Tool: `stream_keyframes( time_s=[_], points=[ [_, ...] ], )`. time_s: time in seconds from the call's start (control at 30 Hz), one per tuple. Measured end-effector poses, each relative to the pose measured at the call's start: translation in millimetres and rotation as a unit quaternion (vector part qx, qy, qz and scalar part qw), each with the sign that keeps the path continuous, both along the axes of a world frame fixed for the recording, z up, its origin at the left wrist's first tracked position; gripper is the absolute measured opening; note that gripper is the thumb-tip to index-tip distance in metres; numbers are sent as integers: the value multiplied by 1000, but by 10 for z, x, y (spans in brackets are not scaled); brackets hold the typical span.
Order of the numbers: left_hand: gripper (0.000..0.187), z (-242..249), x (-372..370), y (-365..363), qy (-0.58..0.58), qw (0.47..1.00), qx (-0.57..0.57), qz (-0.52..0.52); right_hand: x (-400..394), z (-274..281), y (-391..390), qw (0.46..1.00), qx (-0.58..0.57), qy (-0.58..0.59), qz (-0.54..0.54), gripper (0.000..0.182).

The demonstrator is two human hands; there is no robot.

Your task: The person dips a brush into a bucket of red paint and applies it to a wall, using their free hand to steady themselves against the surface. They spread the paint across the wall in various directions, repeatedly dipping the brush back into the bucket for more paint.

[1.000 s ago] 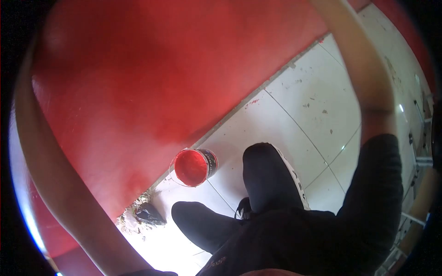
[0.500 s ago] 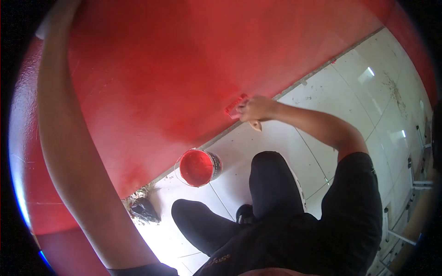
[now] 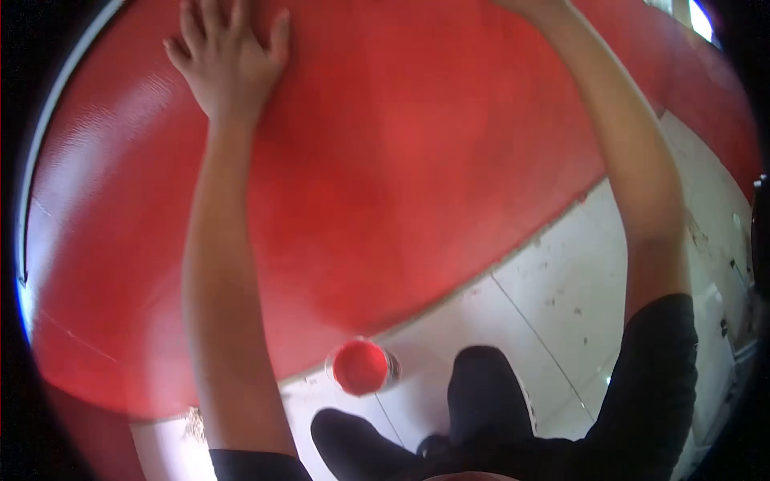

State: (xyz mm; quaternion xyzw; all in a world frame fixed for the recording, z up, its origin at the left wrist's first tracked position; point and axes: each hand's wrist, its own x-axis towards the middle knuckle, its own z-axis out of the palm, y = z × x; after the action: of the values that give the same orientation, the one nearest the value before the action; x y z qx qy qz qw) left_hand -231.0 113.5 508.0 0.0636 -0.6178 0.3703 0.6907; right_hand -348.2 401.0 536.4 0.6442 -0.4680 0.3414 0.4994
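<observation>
1. The red wall point(image 3: 385, 160) lies beneath the left hand point(image 3: 233, 76), which seems resting there, fingers spread.
2. The paint bucket point(image 3: 393, 369) stands near, on the floor point(image 3: 561, 337), closer to the left forearm point(image 3: 228, 280).
3. The right hand point(image 3: 536, 8), far right, is cut off; its grip I cannot tell.

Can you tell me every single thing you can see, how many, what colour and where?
Wall: one big stretch, red, in front
Bucket: one, greyish side, on the floor by the wall
Paint: one bucketful, red, inside the bucket
Tiled floor: one, white, below the wall
Floor specks: several, dark, right of the bucket
Crumbly debris: one patch, pale brown, lower left
Bright patch: at least one, white, top right
Trouser legs: two, black, bottom middle
Sleeves: two, black, bottom left and lower right
Left hand: one, bare, spread on the wall, upper left
Right hand: one, bare, mostly cut off at the top
</observation>
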Motion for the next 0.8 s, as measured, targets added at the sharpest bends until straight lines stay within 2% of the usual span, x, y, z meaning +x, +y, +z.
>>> stream_keyframes(
  time_s=[0.03, 0.07, 0.13, 0.17, 0.2, 0.27, 0.33, 0.4, 0.43, 0.5, 0.53, 0.6, 0.7, 0.8],
  points=[
    [65, 11, 34, 10, 18, 1000, -13, -1, -172, 60, 29, 997, 19, -36, 60, 17],
    [64, -11, 62, 61, -1, 1000, 22, 7, -234, 50, 101, 998, 11, -19, 59, 17],
    [63, -63, 89, 121, -5, 999, 51, 13, -384, 57, 195, 992, 47, -106, 55, 19],
    [63, 33, 53, 71, -8, 998, 65, 17, -489, 176, 112, 995, 40, -82, 51, 19],
    [63, 0, 48, 72, -26, 996, 84, 24, -602, 94, 46, 997, 36, -55, 46, 9],
    [64, 21, 79, 126, -20, 995, 89, 35, -547, 150, 36, 999, 29, -21, 41, 8],
    [65, 18, 80, 133, -32, 993, 103, 43, -395, 243, -5, 989, 101, -99, -29, 8],
    [65, 18, 63, 117, -33, 993, 107, 42, -607, 362, -182, 995, 101, -23, 5, 10],
    [65, 27, 54, 114, -39, 993, 108, 41, -631, 397, -287, 998, 56, -2, 7, 7],
    [65, 43, 48, 129, -42, 993, 106, 40, -754, 267, -441, 997, 30, -62, 47, 6],
    [64, 37, 61, 129, -44, 992, 112, 39, -788, 112, -471, 997, 30, -58, 46, 6],
    [64, 34, 72, 125, -44, 991, 119, 35, -743, -125, -413, 999, 40, 32, -19, 3],
    [64, 23, 73, 105, -45, 991, 121, 40, -609, -66, -218, 999, 42, 33, 7, 10],
    [64, 5, 82, 95, -45, 990, 124, 39, -625, 215, -251, 999, 10, 50, 16, 13]
  ],
)
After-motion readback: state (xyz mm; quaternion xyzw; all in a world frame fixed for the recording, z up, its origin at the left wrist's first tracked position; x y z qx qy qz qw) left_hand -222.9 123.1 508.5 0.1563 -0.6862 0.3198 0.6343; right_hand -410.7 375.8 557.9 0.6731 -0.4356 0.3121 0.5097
